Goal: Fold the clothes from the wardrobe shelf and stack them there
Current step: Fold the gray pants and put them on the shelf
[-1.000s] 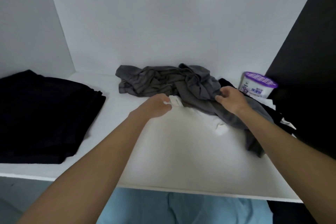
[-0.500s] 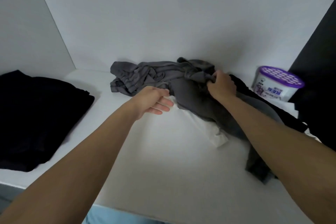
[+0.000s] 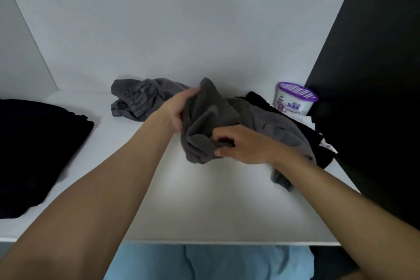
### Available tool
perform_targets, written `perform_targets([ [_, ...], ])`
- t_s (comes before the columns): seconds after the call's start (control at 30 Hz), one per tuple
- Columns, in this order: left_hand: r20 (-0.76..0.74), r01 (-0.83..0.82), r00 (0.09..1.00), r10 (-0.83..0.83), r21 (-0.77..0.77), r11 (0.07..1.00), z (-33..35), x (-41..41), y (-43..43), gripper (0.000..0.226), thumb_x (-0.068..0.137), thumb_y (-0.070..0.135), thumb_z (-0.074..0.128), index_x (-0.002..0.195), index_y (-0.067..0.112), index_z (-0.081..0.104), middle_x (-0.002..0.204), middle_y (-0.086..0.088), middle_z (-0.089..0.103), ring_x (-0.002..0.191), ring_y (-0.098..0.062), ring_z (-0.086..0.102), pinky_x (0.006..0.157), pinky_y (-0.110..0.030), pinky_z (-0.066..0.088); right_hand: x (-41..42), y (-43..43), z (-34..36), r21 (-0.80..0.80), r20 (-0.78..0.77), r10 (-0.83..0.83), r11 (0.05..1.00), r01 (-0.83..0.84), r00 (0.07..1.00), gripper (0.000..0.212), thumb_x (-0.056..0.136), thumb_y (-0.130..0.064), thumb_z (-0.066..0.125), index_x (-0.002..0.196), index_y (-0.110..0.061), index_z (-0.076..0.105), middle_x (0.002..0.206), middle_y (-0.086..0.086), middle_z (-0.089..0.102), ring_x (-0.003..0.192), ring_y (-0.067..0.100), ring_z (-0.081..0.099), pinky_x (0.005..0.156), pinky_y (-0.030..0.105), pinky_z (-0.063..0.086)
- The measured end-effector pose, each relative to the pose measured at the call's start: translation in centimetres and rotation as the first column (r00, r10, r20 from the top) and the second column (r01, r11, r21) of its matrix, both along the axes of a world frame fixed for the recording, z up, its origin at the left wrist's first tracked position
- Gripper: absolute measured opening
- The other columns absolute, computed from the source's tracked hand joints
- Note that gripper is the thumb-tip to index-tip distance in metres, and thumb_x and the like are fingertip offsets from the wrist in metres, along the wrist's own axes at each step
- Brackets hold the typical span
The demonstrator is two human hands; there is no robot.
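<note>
Between the left hand point(image 3: 179, 109) and right hand point(image 3: 241, 143), the dark grey garment point(image 3: 211, 125) is plain. Beyond the left hand, the striped garment point(image 3: 136, 102) is grey with darker bands. Far to its left, the folded pile point(image 3: 34, 150) is black. Beyond the right hand, the tub point(image 3: 293, 102) is white with a purple, white-dotted lid. The shelf point(image 3: 181, 200) is white.

The light is dim, cool and even. The white shelf point(image 3: 204, 202) is brightest in its middle and greyer toward the back. The black folded clothes point(image 3: 34, 148) and the dark panel point(image 3: 375, 75) on the right lose all detail. The picture is a little soft, and lines lean near the edges.
</note>
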State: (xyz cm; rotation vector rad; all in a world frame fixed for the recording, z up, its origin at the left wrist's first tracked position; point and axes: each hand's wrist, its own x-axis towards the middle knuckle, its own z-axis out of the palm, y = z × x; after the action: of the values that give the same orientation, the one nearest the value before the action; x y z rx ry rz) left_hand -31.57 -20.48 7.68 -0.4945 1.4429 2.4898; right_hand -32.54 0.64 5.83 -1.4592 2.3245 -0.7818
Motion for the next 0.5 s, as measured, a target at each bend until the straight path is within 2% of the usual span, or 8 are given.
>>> perform_targets([
  [0.1, 0.012, -0.083, 0.996, 0.087, -0.172, 0.981, -0.4, 2.4, 0.8, 0.017, 0.1, 0.014, 0.054, 0.099, 0.001, 0.064, 0.079, -0.015, 0.072, 0.068, -0.025, 0.07, 0.062, -0.034, 0.061, 3.4, -0.3, 0.3, 0.046, -0.016, 0.009, 0.999, -0.008, 1.0, 0.011, 0.095, -0.021, 0.065, 0.086, -0.016, 0.061, 0.081, -0.007, 0.061, 0.073, 0.01, 0.054, 0.069, 0.024, 0.044],
  [0.17, -0.063, -0.184, 0.982, 0.176, -0.162, 0.969, -0.6, 4.4, 0.4, 0.016, 0.098, 0.0, 0.047, 0.098, 0.003, 0.062, 0.086, -0.017, 0.069, 0.073, -0.028, 0.067, 0.066, -0.036, 0.06, 5.1, -0.1, 1.1, 0.02, 0.063, -0.044, 0.999, 0.043, 0.997, 0.013, 0.095, -0.028, 0.065, 0.091, -0.018, 0.073, 0.095, -0.007, 0.073, 0.09, 0.014, 0.067, 0.081, 0.027, 0.05],
  [0.23, -0.195, -0.225, 0.962, 0.193, -0.157, 0.962, -0.7, 6.5, -0.8, 0.03, 0.094, -0.01, 0.041, 0.114, 0.0, 0.06, 0.108, -0.023, 0.067, 0.095, -0.038, 0.066, 0.081, -0.045, 0.06, 6.2, 0.0, 1.9, -0.131, 0.26, -0.165, 0.97, 0.204, 0.951, 0.027, 0.093, -0.038, 0.065, 0.082, -0.017, 0.078, 0.096, -0.001, 0.078, 0.09, 0.017, 0.073, 0.085, 0.028, 0.052],
  [0.3, -0.279, -0.232, 0.947, 0.16, -0.25, 0.94, -1.0, 9.3, -2.5, 0.041, 0.091, -0.015, 0.042, 0.124, 0.0, 0.06, 0.12, -0.023, 0.066, 0.109, -0.04, 0.064, 0.089, -0.048, 0.058, 6.3, -0.8, 2.4, -0.266, 0.391, -0.391, 0.818, 0.509, 0.833, 0.042, 0.091, -0.05, 0.063, 0.07, -0.015, 0.074, 0.083, 0.009, 0.078, 0.072, 0.021, 0.072, 0.078, 0.038, 0.053],
  [0.37, -0.314, -0.198, 0.947, 0.072, -0.391, 0.899, -1.4, 12.5, -4.1, 0.041, 0.09, -0.015, 0.044, 0.12, 0.004, 0.065, 0.118, -0.02, 0.069, 0.11, -0.037, 0.065, 0.094, -0.046, 0.057, 6.1, -2.5, 2.5, -0.167, 0.461, -0.6, 0.665, 0.728, 0.654, 0.057, 0.085, -0.068, 0.061, 0.078, -0.013, 0.072, 0.081, 0.008, 0.078, 0.073, 0.02, 0.071, 0.076, 0.037, 0.051],
  [0.43, -0.315, -0.11, 0.946, -0.071, -0.519, 0.847, -2.0, 15.6, -5.0, 0.04, 0.09, -0.014, 0.047, 0.112, 0.01, 0.071, 0.112, -0.013, 0.073, 0.106, -0.03, 0.068, 0.092, -0.039, 0.058, 7.0, -4.9, 2.0, 0.068, 0.613, -0.599, 0.69, 0.72, 0.516, 0.072, 0.078, -0.08, 0.058, 0.103, -0.013, 0.069, 0.094, 0.007, 0.079, 0.091, 0.022, 0.074, 0.083, 0.038, 0.055],
  [0.5, -0.283, 0.001, 0.94, -0.191, -0.558, 0.83, -2.8, 18.6, -5.5, 0.044, 0.088, -0.016, 0.047, 0.103, 0.016, 0.074, 0.104, -0.005, 0.076, 0.099, -0.022, 0.07, 0.08, -0.028, 0.058, 8.7, -7.9, 0.9, 0.134, 0.762, -0.503, 0.738, 0.662, 0.407, 0.068, 0.08, -0.07, 0.066, 0.118, -0.014, 0.066, 0.108, 0.011, 0.076, 0.099, 0.028, 0.074, 0.085, 0.045, 0.059],
])
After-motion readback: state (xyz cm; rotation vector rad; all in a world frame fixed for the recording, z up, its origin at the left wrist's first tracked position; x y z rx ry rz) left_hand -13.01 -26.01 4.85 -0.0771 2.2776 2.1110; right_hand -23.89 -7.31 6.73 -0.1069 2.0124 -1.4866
